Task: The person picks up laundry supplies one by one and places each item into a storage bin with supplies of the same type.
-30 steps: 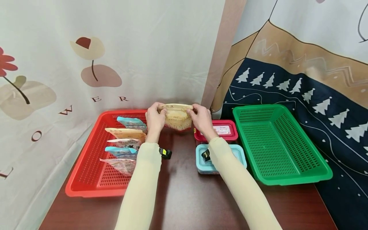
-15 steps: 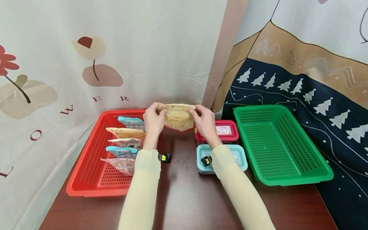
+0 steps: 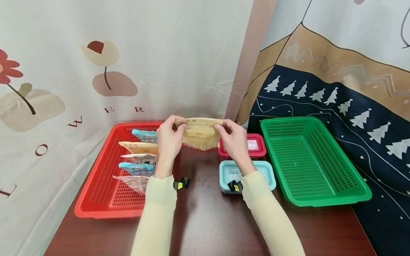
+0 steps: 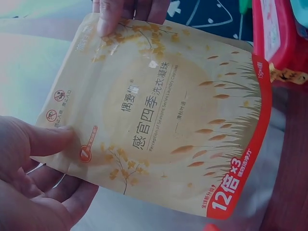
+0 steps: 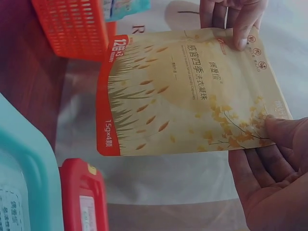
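Observation:
A yellow pouch of laundry capsules (image 3: 199, 134) with a red lower band is held up above the table between both hands. Thumb and fingers of my left hand (image 3: 169, 138) pinch one upper corner. At the opposite upper corner, my right hand (image 3: 235, 140) pinches the pouch in the same way. The printed front, with autumn leaves and grass, shows flat in the left wrist view, where the left thumb (image 4: 50, 139) presses on it. In the right wrist view the right thumb (image 5: 281, 130) lies on the front near the top edge.
Left is a red basket (image 3: 93, 208) with several upright pouches (image 3: 139, 147) in a row. Right of centre sit a red lidded box (image 3: 261, 151) and a light blue lidded box (image 3: 267, 170). Beyond them lies a green basket (image 3: 304, 160). Curtains hang behind the table (image 3: 205, 220).
Both hands have come slightly nearer with the pouch and moved a little farther apart. More of the pouch's front now faces the head view. Baskets and boxes have stayed in place.

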Motion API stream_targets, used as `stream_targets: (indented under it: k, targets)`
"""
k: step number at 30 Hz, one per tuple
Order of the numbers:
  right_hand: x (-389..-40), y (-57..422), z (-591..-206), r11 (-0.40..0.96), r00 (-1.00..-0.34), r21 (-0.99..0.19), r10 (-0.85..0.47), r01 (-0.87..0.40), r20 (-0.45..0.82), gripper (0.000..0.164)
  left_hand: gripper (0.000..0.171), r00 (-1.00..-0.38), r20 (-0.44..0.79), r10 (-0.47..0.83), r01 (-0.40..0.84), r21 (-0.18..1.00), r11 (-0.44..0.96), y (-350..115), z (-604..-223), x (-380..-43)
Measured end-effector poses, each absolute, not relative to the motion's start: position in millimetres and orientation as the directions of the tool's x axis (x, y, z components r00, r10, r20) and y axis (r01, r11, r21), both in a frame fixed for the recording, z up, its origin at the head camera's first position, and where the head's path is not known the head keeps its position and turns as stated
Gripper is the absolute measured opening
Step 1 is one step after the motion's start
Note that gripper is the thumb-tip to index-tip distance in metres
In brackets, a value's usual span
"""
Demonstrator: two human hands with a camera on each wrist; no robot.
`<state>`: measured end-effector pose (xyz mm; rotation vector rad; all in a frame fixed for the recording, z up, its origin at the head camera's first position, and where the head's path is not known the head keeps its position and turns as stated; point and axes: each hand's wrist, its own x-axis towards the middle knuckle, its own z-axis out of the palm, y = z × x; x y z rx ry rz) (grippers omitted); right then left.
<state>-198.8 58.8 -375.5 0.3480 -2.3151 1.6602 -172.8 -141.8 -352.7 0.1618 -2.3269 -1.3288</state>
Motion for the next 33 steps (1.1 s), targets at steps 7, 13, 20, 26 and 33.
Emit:
stream_targets:
  k: [7, 13, 20, 26, 33]
  targets:
    - [-185.2, 65.8, -371.5, 0.278, -0.930, -0.890, -0.038, -0.362, 0.366, 0.019, 0.010, -0.897, 0.339, -0.284, 0.176, 0.863, 0.474, -142.3, -348.1, -160.4]
    - [-170.7, 69.5, -367.8, 0.258, -0.933, -0.899, -0.038, -0.355, 0.358, 0.018, 0.008, -0.908, 0.346, -0.237, 0.226, 0.879, 0.419, -145.6, -345.3, -149.4]
    - [-155.4, 70.7, -362.5, 0.214, -0.941, -0.917, -0.035, -0.337, 0.338, 0.019, 0.007, -0.912, 0.365, -0.190, 0.277, 0.886, 0.372, -152.0, -340.8, -137.1]
    - [-144.3, 71.2, -358.6, 0.190, -0.943, -0.924, -0.051, -0.331, 0.328, 0.018, 0.010, -0.924, 0.343, -0.166, 0.277, 0.904, 0.326, -159.3, -337.4, -124.1]
    - [-132.3, 69.1, -354.0, 0.176, -0.939, -0.923, -0.087, -0.343, 0.332, 0.017, 0.011, -0.933, 0.327, -0.152, 0.271, 0.914, 0.302, -168.2, -333.2, -113.3]
